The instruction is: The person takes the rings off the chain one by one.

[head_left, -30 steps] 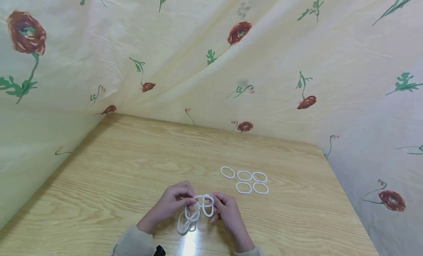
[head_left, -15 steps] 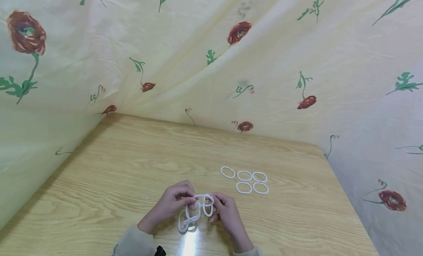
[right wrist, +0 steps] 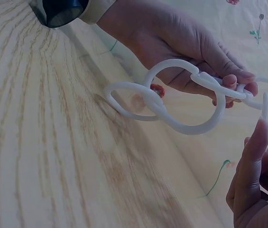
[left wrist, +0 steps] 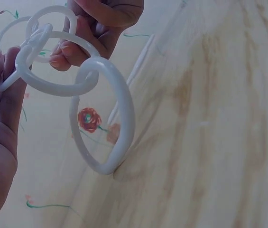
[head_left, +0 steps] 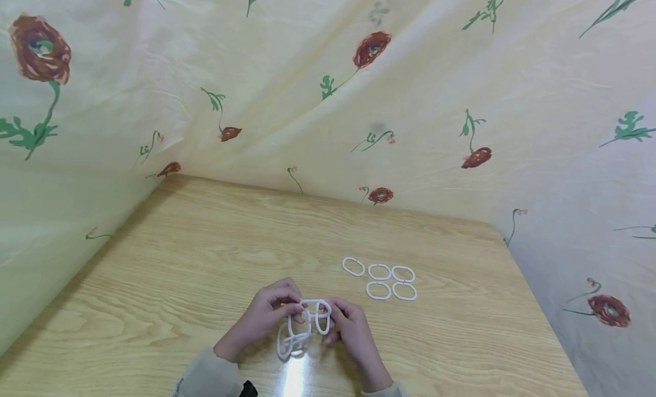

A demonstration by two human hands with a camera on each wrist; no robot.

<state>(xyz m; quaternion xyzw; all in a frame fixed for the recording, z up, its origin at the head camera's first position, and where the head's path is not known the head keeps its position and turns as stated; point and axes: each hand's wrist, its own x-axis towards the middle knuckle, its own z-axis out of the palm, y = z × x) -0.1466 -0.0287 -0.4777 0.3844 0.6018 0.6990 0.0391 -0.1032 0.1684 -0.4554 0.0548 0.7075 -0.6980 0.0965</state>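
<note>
A short chain of white oval plastic links hangs between my two hands in the head view. My left hand (head_left: 274,306) pinches a chain link (head_left: 314,300) between thumb and fingers. My right hand (head_left: 352,323) pinches the white link (head_left: 323,332) at the chain's right end, where it overlaps that link. Under the left hand, more joined links droop toward the tabletop. In the left wrist view, the lowest link (left wrist: 128,111) dangles close to the wood. The right wrist view shows a small gap in the side of a middle link (right wrist: 195,129).
Several loose white links (head_left: 379,265) lie on the wooden table (head_left: 230,232) beyond my right hand, a few in a tight group. A flowered cloth (head_left: 287,101) rises behind the table and along its sides. A dark band sits at the left cuff.
Both hands keep their grips and stay nearly in place. The link between them has tilted up slightly, and the drooping links below have shifted a little.
</note>
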